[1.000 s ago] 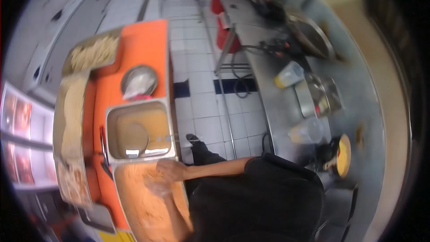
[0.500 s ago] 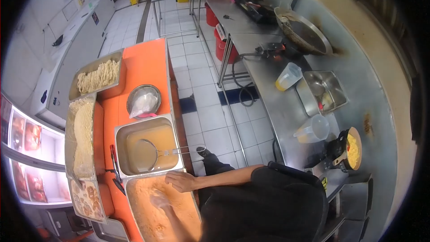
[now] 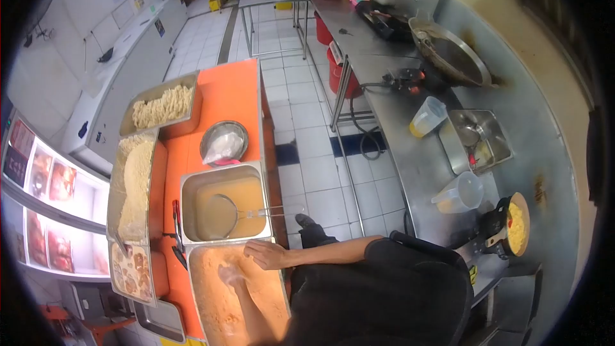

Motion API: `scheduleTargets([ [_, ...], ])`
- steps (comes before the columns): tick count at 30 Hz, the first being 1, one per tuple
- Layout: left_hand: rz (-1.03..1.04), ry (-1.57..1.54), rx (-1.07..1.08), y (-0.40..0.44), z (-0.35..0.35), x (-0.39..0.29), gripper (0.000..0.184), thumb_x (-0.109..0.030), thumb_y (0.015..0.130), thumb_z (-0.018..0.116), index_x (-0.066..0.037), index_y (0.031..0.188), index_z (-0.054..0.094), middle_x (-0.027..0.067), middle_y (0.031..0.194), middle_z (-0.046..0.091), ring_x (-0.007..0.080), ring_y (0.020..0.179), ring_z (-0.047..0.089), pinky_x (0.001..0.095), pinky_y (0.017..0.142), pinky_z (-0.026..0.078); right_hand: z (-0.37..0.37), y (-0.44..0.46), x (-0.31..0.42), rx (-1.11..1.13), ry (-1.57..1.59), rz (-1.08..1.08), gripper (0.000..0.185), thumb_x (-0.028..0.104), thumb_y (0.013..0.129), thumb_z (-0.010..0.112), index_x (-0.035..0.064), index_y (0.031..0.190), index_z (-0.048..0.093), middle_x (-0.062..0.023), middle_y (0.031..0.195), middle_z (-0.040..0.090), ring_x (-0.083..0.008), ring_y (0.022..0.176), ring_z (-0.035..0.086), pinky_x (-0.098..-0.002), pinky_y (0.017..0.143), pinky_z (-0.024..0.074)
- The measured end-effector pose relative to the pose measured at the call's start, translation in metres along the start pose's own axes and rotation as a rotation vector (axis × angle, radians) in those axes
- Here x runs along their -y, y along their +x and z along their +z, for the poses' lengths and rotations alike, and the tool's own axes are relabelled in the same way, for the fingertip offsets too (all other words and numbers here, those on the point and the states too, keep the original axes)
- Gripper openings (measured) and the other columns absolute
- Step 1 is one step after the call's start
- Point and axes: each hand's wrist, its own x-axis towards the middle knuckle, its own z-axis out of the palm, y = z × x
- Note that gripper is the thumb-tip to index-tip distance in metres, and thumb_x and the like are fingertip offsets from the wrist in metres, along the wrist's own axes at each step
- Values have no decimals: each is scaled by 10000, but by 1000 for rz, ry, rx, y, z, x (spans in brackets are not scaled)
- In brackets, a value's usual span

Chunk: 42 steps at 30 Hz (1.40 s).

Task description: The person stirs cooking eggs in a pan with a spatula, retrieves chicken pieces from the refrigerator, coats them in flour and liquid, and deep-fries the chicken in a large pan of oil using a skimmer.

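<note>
A metal pan of orange-tinted powder (image 3: pixel 208 285) lies under both hands. My right hand (image 3: pixel 266 254) is over its upper right part near the rim, fingers curled together; anything inside them is hidden. My left hand (image 3: pixel 232 275), coated pale and slightly blurred, is low at the powder just beside it, its fingers hard to make out. Touching this pan is a deep one of cloudy tan liquid (image 3: pixel 198 211), with a round wire strainer (image 3: pixel 221 216) in it and its handle across the right rim.
Left of the pans are red-black tongs (image 3: pixel 177 224), a tray of pale flour (image 3: pixel 136 186) and a tray of coated pieces (image 3: pixel 131 272). A metal bowl (image 3: pixel 224 142) with a bag stands beyond. The steel counter (image 3: pixel 410 173) at right holds jugs and a wok (image 3: pixel 451 54).
The whole view has shifted, placing the pans further right in the picture. Both hands remain over the orange powder, close together, with only small changes in their pose. The strainer stays in the liquid.
</note>
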Motion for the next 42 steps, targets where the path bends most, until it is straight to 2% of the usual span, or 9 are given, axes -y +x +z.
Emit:
scheduleTargets([
  [11, 261, 12, -189, -71, -14, -51, 544, -320, 888, 591, 18, 1301, 488, 232, 1293, 533, 364, 1222, 493, 445, 1015, 400, 3, -2, -2, -41, -40, -13, 191, 123, 805, 570, 17, 945, 493, -148, 924, 492, -334, 930, 535, -414, 809, 458],
  [17, -51, -215, -63, 19, -2, -7, 303, -268, 913, 567, 9, 1003, 650, 211, 890, 660, 385, 803, 640, 443, 733, 529, -2, 0, -1, -1, -8, 2, 166, 41, 774, 523, 14, 933, 486, -144, 917, 480, -327, 922, 534, -421, 794, 463],
  [20, -81, 80, 276, 13, 2, 13, 319, -267, 905, 577, -1, 1071, 634, 238, 966, 645, 350, 885, 642, 424, 745, 522, -3, -1, 0, -27, -3, 29, 186, 21, 748, 516, 20, 931, 483, -136, 912, 472, -325, 900, 529, -423, 774, 458],
  [22, 27, -143, -392, -46, 0, 0, 415, -282, 873, 611, -30, 1202, 586, 226, 1132, 608, 306, 1065, 603, 424, 848, 496, 1, -1, -1, -58, 15, 27, 195, 10, 726, 515, 28, 918, 481, -125, 902, 465, -315, 870, 523, -418, 747, 451],
  [26, 130, 96, -249, -96, -39, -68, 532, -348, 942, 536, -29, 1364, 482, 188, 1397, 480, 334, 1311, 443, 450, 1065, 372, 2, 0, -1, -68, 11, 1, 164, 18, 731, 528, 35, 891, 492, -126, 870, 460, -315, 843, 524, -420, 736, 450],
  [30, 116, -195, -294, -44, -22, -43, 538, -414, 948, 536, -50, 1343, 509, 194, 1315, 545, 339, 1254, 498, 455, 1017, 421, 13, -4, -9, -92, 13, 37, 203, 5, 748, 548, 19, 949, 568, -156, 971, 558, -338, 942, 568, -417, 851, 475],
  [34, 64, 17, -181, 9, 58, 29, 438, -417, 875, 611, -20, 1048, 681, 189, 929, 697, 358, 788, 666, 482, 693, 521, 28, -11, -27, -17, 143, 104, 239, -7, 734, 495, 4, 952, 594, -184, 966, 588, -365, 956, 569, -444, 862, 463],
  [35, -287, -199, 208, 19, 9, 16, 443, -424, 891, 571, -10, 978, 701, 223, 896, 692, 389, 851, 664, 478, 775, 514, 18, -3, -20, -41, 125, -39, 233, -17, 737, 472, 6, 937, 590, -187, 947, 578, -373, 916, 565, -446, 836, 466],
  [42, -387, -281, 47, -9, -79, -8, 726, -538, 954, 350, 76, 1312, 501, 323, 1355, 471, 418, 1191, 546, 437, 1023, 428, 2, 13, -2, 39, 37, 54, 183, -28, 743, 474, -8, 915, 535, -189, 890, 521, -374, 864, 533, -454, 784, 449],
])
